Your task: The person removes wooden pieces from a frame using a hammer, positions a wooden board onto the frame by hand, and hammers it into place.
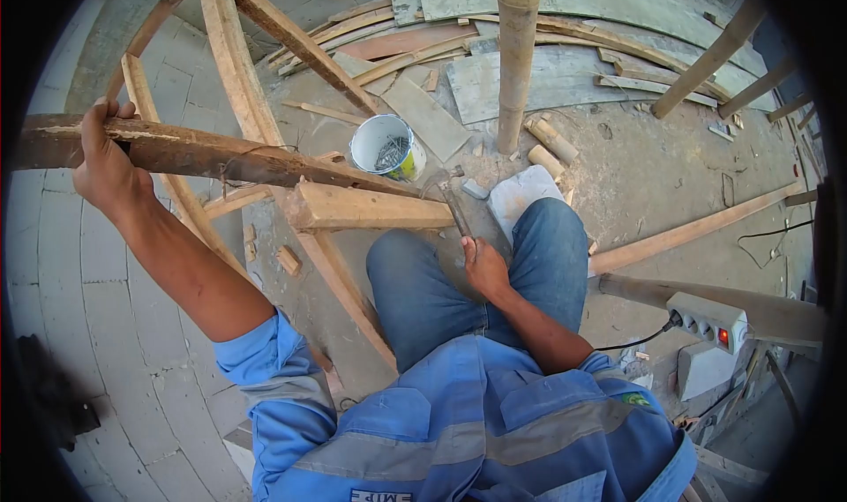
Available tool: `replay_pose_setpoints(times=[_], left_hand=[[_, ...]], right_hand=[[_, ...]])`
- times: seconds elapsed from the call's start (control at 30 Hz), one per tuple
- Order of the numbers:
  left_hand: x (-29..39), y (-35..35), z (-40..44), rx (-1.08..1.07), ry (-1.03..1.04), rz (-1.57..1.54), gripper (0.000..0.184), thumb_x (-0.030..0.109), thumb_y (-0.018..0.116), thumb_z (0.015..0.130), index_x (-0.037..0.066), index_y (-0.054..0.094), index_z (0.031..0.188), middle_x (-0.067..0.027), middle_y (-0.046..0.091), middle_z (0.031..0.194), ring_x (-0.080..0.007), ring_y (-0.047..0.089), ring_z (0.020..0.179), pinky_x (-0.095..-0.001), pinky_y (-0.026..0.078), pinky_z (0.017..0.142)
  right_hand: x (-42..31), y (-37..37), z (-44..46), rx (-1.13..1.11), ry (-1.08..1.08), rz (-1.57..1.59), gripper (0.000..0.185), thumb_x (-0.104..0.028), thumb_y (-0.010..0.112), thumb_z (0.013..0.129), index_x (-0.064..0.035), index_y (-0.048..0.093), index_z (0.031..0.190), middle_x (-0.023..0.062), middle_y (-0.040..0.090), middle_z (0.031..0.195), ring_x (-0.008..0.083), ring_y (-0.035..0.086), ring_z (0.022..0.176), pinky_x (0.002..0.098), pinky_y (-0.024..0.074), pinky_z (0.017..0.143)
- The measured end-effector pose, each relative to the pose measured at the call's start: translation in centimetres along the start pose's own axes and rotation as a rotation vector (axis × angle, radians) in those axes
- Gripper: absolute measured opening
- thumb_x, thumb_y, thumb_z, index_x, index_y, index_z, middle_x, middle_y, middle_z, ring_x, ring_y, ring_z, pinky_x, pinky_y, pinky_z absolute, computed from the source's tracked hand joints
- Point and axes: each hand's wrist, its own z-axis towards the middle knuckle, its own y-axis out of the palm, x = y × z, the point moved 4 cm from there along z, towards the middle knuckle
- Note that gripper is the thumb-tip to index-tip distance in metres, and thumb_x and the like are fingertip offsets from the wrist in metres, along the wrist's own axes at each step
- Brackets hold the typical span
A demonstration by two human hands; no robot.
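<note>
My left hand is wrapped round a dark, weathered wooden beam near its left end. The beam slopes across a frame of paler timber, touching or lying close over a light wooden piece whose end comes near my knees. In front of my lap, my right hand is closed on the handle of a hammer. The hammer stands upward and away from me, its head just right of the beam's far end. A white bucket with nails in it stands behind that end.
Bamboo posts rise ahead and to the right. Planks and boards lie piled at the back. A power strip with a red switch is at my right, its cable running behind my arm. A block wall stands left.
</note>
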Motion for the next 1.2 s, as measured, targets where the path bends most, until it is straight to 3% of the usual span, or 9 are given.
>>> replay_pose_setpoints(times=[0.17, 0.47, 0.57, 0.67, 0.73, 0.77, 0.87, 1.2], left_hand=[[-1.1, 1.3, 1.1, 0.032, 0.018, -0.001, 0.024, 0.009, 0.075, 0.081, -0.014, 0.068, 0.087, -0.0161, 0.070, 0.085, -0.0218, 0.070, 0.074, -0.0339, 0.057, 0.074], [-2.7, 7.4, 3.6, -0.094, 0.110, 0.119, 0.025, 0.012, 0.077, 0.078, -0.012, 0.070, 0.085, -0.0136, 0.071, 0.078, -0.0187, 0.070, 0.073, -0.0294, 0.054, 0.069], [-2.8, 9.6, 3.4, -0.119, 0.096, 0.122, 0.026, 0.013, 0.077, 0.076, -0.011, 0.070, 0.083, -0.0125, 0.071, 0.076, -0.0173, 0.069, 0.070, -0.0283, 0.053, 0.068], [-4.0, 11.7, 4.4, -0.156, 0.093, 0.121, 0.025, 0.013, 0.076, 0.076, -0.010, 0.069, 0.082, -0.0117, 0.071, 0.076, -0.0167, 0.069, 0.069, -0.0283, 0.053, 0.066], [-4.9, 13.1, 4.9, -0.176, 0.121, 0.027, 0.024, 0.012, 0.076, 0.076, -0.010, 0.068, 0.082, -0.0115, 0.071, 0.076, -0.0173, 0.070, 0.069, -0.0293, 0.054, 0.065], [-2.9, 14.4, 2.8, -0.088, 0.314, 0.216, 0.024, 0.021, 0.066, 0.082, 0.001, 0.066, 0.068, -0.0040, 0.062, 0.060, -0.0140, 0.059, 0.052, -0.0320, 0.045, 0.051], [-4.8, 15.7, 4.6, -0.115, 0.294, 0.202, 0.023, 0.021, 0.067, 0.081, -0.001, 0.067, 0.073, -0.0064, 0.066, 0.065, -0.0151, 0.063, 0.057, -0.0332, 0.048, 0.053], [-4.2, 14.6, 4.2, -0.101, 0.261, 0.393, 0.024, 0.022, 0.068, 0.077, 0.000, 0.065, 0.067, -0.0056, 0.063, 0.061, -0.0140, 0.057, 0.054, -0.0338, 0.043, 0.052]], right_hand=[[0.3, 1.0, -0.1, 0.018, 0.083, -0.088, 0.044, -0.042, 0.044, 0.105, 0.0003, 0.056, 0.102, 0.0314, 0.067, 0.085, 0.0529, 0.065, 0.083, 0.0599, 0.0490, 0.076], [-2.7, -0.9, 2.1, -0.012, -0.067, -0.075, 0.037, -0.035, 0.048, 0.104, 0.0013, 0.050, 0.110, 0.0327, 0.066, 0.081, 0.0548, 0.064, 0.080, 0.0625, 0.0465, 0.075], [-3.5, -1.9, 2.2, 0.003, -0.072, -0.096, 0.037, -0.035, 0.049, 0.104, 0.0019, 0.051, 0.103, 0.0328, 0.063, 0.079, 0.0539, 0.062, 0.078, 0.0597, 0.0461, 0.073], [-3.4, -1.1, 2.2, 0.002, -0.048, 0.006, 0.037, -0.034, 0.048, 0.104, 0.0017, 0.050, 0.108, 0.0354, 0.065, 0.086, 0.0560, 0.062, 0.086, 0.0620, 0.0458, 0.079], [-2.5, 0.5, 3.0, 0.039, -0.070, 0.074, 0.039, -0.036, 0.047, 0.104, 0.0028, 0.050, 0.104, 0.0360, 0.063, 0.084, 0.0559, 0.061, 0.085, 0.0600, 0.0452, 0.076], [-1.7, 1.3, 3.1, 0.051, -0.080, 0.107, 0.041, -0.037, 0.047, 0.105, 0.0034, 0.050, 0.102, 0.0363, 0.062, 0.083, 0.0558, 0.061, 0.084, 0.0591, 0.0450, 0.074], [-0.4, 2.5, 4.0, 0.042, -0.095, 0.130, 0.043, -0.038, 0.045, 0.105, 0.0035, 0.051, 0.100, 0.0377, 0.060, 0.084, 0.0568, 0.059, 0.086, 0.0593, 0.0446, 0.075], [1.9, 2.2, 6.9, 0.000, -0.092, -0.184, 0.041, -0.043, 0.047, 0.103, -0.0023, 0.051, 0.102, 0.0334, 0.066, 0.081, 0.0550, 0.063, 0.079, 0.0621, 0.0478, 0.074]])
